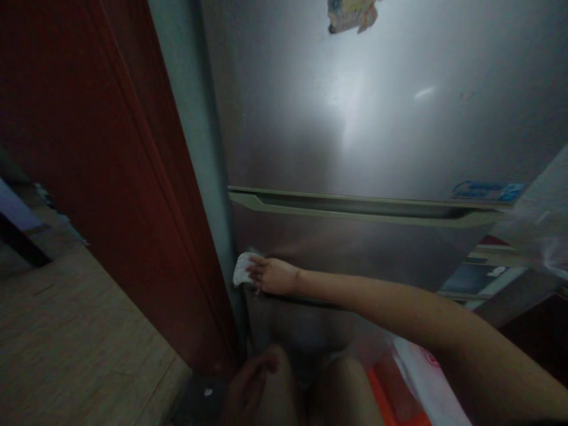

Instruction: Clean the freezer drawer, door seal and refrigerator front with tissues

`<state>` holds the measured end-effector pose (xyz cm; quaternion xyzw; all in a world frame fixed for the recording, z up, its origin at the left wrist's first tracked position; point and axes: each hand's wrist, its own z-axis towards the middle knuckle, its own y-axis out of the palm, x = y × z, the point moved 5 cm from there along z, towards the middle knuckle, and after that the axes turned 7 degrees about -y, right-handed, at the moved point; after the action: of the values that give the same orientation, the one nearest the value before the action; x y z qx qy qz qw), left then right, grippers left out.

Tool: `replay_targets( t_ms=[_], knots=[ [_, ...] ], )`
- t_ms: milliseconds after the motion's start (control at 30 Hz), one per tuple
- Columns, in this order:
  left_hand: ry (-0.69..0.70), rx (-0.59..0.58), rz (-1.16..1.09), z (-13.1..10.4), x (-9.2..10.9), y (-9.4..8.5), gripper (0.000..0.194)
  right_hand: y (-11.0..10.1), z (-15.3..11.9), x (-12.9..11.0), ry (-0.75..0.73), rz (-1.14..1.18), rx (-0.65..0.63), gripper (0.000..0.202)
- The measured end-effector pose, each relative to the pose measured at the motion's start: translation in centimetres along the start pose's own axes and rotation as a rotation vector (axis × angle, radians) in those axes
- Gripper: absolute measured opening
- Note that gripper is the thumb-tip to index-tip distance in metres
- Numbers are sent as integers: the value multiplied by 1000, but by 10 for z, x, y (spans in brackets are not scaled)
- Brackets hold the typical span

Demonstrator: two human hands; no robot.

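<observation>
My right hand [276, 276] stretches in from the right and presses a white cloth [242, 270] against the left edge of the silver refrigerator [381, 245]. The cloth lies under my fingers, near the lower end of the middle door, just above a dark gap. Low in the view, my left hand [251, 381] rests by my left knee. It is dim there, but the fingers look loosely apart and nothing shows in them.
A reddish-brown wooden door frame [168, 236] stands close on the left, beside a strip of pale wall [195, 118]. A torn sticker [350, 15] is on the upper door. Red and white plastic bags [428, 378] lie at lower right; clear plastic [541, 225] hangs at right.
</observation>
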<state>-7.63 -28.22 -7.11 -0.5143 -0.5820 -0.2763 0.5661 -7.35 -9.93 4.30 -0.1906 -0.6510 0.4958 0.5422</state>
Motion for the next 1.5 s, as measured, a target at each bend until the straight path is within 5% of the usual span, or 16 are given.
replay_targets(
  t_ms=[100, 267, 367, 433, 667, 800, 933, 1100, 1267, 1367, 1500],
  knots=[
    [171, 212, -24, 22, 44, -44, 40, -36, -1, 23, -66, -65, -21, 23],
    [593, 688, -64, 33, 159, -110, 27, -100, 1, 58, 56, -237, 48, 32],
    [812, 808, -87, 40, 213, -124, 23, -103, 6, 56, 203, -277, 128, 32],
    [857, 786, -79, 57, 230, -126, 25, -85, 10, 42, 246, -272, 190, 31],
    [600, 473, -224, 124, 203, -114, 43, 23, 11, -22, 115, -165, 119, 26],
    [558, 389, -246, 128, 199, -107, 48, 47, 5, -34, -24, -105, -2, 23],
    [538, 382, -270, 130, 198, -111, 49, 24, 1, -20, -88, -111, -37, 24],
    [513, 328, -323, 134, 195, -117, 49, -44, -9, 23, -164, -131, -46, 25],
    [569, 322, -339, 138, 195, -120, 48, -105, -19, 60, -26, -284, 59, 30],
    [550, 343, -321, 141, 191, -121, 47, -103, -19, 56, 91, -311, 121, 31],
    [537, 346, -378, 138, 192, -119, 46, -57, -12, 28, 184, -235, 174, 32]
  ],
)
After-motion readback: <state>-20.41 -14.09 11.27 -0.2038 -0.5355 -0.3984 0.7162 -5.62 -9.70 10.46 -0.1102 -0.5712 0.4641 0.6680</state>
